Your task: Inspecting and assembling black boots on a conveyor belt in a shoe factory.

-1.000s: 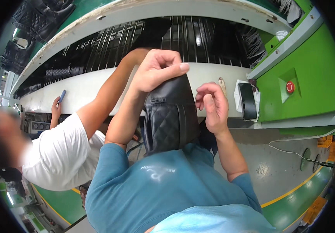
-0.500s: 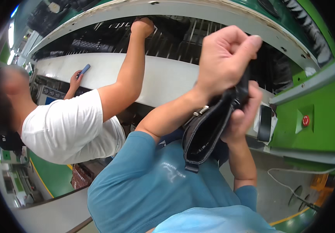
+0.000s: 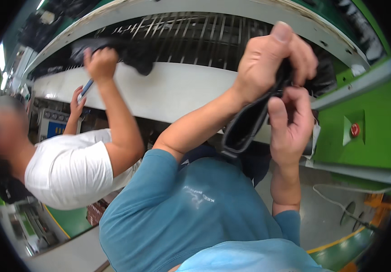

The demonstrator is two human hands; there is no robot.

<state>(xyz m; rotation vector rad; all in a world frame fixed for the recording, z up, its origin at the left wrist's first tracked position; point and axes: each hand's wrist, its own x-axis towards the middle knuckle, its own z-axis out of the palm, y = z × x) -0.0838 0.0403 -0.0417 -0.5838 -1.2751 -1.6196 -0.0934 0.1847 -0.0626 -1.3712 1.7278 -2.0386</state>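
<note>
Between my hands is a black leather boot, its long stitched opening tipped toward me. My left hand curls over the far part of the boot, fingers bent down on its right side. Below it, my right hand pinches the boot's right edge with thumb and fingers. The far end of the boot is mostly hidden behind my hands.
A co-worker at left in a white shirt handles a black item and a blue-handled tool. Ahead lie a white ledge and metal rods. A green machine panel with a red button stands at right.
The boot has swung up and away from my chest, and my left fingers have come down over it. The co-worker's arm has moved left, drawing the black item onto the ledge.
</note>
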